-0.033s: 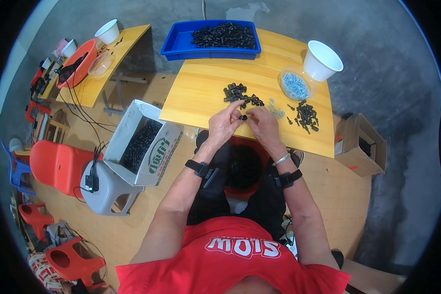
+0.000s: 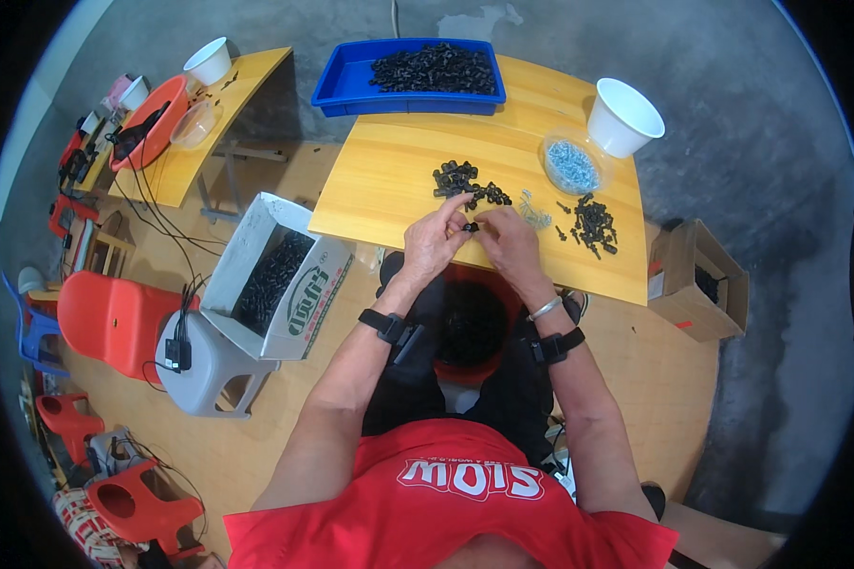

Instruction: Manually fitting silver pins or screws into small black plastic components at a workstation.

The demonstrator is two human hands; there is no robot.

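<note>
From my remote seat I see the worktop (image 2: 380,180) with the blue tray (image 2: 343,85) at its far edge. Almost nothing has shifted since the previous picture, so I judge the work is at the same stage. My left hand (image 2: 432,242) and right hand (image 2: 512,244) meet at the near edge, between the left pile of black parts (image 2: 457,178) and the right pile (image 2: 593,226). The left grip seems pinched on a small black piece (image 2: 471,228); the right (fingertips hidden) I cannot tell
</note>
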